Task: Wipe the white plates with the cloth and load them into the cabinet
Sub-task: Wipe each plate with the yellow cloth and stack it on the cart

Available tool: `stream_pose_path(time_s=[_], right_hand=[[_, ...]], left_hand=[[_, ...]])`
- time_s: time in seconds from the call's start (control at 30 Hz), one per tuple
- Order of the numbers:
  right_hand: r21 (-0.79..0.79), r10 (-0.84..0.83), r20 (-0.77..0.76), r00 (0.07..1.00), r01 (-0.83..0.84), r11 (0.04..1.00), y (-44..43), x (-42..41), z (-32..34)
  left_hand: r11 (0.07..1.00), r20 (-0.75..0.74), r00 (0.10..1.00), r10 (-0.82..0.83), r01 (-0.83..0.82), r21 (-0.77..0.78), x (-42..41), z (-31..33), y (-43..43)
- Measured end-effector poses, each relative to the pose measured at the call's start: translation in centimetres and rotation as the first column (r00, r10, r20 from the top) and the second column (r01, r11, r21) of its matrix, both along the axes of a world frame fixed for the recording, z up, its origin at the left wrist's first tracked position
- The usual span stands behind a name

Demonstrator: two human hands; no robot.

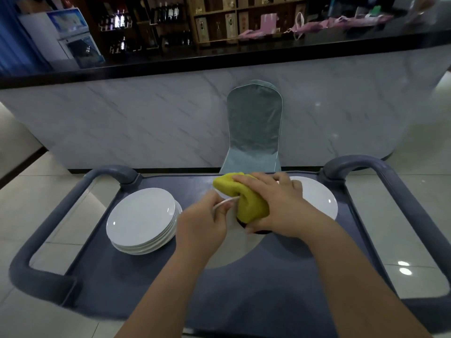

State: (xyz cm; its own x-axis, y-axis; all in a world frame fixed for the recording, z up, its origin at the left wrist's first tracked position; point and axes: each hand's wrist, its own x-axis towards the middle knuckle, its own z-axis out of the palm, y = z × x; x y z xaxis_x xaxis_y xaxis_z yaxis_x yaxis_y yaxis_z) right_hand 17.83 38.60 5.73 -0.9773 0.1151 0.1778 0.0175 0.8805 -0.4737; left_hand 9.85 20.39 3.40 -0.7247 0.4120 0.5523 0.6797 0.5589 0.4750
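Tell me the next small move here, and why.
Likely sweep the cloth across the held plate: the left hand pinches its rim and the right hand presses the cloth against it, so wiping looks unfinished.

Yellow cloth (246, 201) folded over the tilted white plate (240, 252) at centre — stack of white plates (142, 220) left, single plate (317, 198) right.
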Motion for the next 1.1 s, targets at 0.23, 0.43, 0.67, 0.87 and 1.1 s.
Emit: stream_pose_path(time_s=[0.23, 0.43, 0.67, 0.87, 1.1], right_hand=[[-0.003, 0.039, -0.330, 0.943, -0.042, 0.999, -1.0, -0.2, 1.0], [-0.558, -0.296, -0.239, 0.925, 0.118, 0.821, 0.7, 1.2, -1.1], [-0.282, -0.133, -0.296, 0.946, 0.046, 0.958, -0.3, 1.0, -1.4], [-0.618, -0.321, -0.228, 0.919, 0.118, 0.777, 1.6, 1.4, -1.4], [-0.519, -0.346, -0.281, 0.895, 0.161, 0.839, 0.1, 1.5, -2.1]], left_hand=[[0.990, -0.146, 0.981, -0.127, 0.133, 0.035, 1.5, 1.2, 0.9], [0.953, 0.128, 0.992, -0.018, -0.022, 0.304, 0.6, 1.7, -0.4], [0.988, -0.025, 0.989, -0.144, 0.145, 0.055, 2.1, 0.7, 1.0], [0.927, 0.199, 0.980, -0.019, -0.058, 0.370, -0.2, 2.1, 0.1], [0.978, -0.004, 0.999, -0.050, 0.050, 0.203, 0.3, 2.4, -0.5]])
